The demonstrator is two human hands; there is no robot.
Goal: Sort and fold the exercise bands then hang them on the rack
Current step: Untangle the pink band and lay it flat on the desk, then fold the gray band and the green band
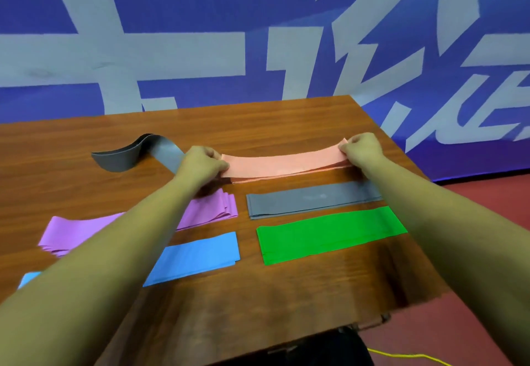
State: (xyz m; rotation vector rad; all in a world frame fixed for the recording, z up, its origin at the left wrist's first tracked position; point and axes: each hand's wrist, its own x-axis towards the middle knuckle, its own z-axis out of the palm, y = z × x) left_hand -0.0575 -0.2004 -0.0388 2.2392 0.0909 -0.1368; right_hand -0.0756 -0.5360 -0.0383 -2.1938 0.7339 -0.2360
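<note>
Nearest on the desk (258, 302) lie a blue band (195, 256), running under the left forearm, and to its right a green band (329, 233). Both are folded flat into neat strips. Behind them sit a purple band (209, 210), folded in looser layers, and a grey band (309, 199), folded tight. The four rest apart in two columns, which looks like sorting by colour so that each can be picked up alone for hanging.

Beyond these, both hands work on a pink band (286, 165). The left hand (200, 165) has its grip closed on the band's left end, fingers curled and pinching the stacked layers. The right hand (361, 147) pinches the right end in the same way. Holding both ends likely keeps the layers lined up and lightly taut while the fold is squared. The band sags a little in the middle, low over the desk, and I cannot tell whether it is lifted clear.

Farther left, a dark grey band (129, 153) lies loose and curled, probably the last one to fold. Behind the desk hangs a blue banner (200, 7) with pale lettering. No rack shows, so the hanging step is not yet begun.
</note>
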